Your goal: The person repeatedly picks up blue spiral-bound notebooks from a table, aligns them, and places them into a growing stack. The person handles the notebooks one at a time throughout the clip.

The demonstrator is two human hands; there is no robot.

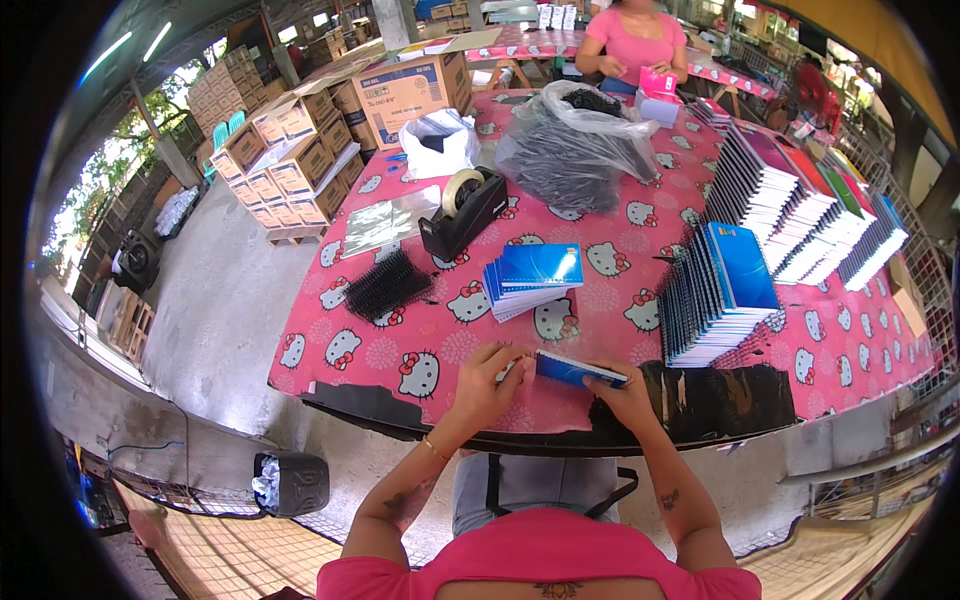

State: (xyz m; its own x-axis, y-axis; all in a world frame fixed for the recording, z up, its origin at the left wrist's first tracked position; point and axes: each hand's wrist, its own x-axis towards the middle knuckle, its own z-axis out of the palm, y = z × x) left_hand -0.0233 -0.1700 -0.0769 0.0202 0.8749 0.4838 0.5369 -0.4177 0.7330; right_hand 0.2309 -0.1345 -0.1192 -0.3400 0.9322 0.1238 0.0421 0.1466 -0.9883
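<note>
My right hand (622,393) grips a small blue notebook (566,369) by its right end, thumb on top, just above the table's near edge. At the notebook's left end my left hand (490,386) is closed in a pinch; what lies between its fingertips is too small to make out. Beyond my hands is a fanned stack of blue notebooks (541,268) with white pages. Left of that stack lies a bundle of black spiral coils (388,287). A black tape dispenser (465,215) with a roll of tape stands behind them.
To the right rises a tall stack of blue spiral notebooks (712,295), with more coloured notebook stacks (790,205) behind. A plastic bag of black coils (575,150), clear plastic sheets (390,222), a white bag (440,145) and a carton (412,98) occupy the far side. Across the table stands another person (637,45).
</note>
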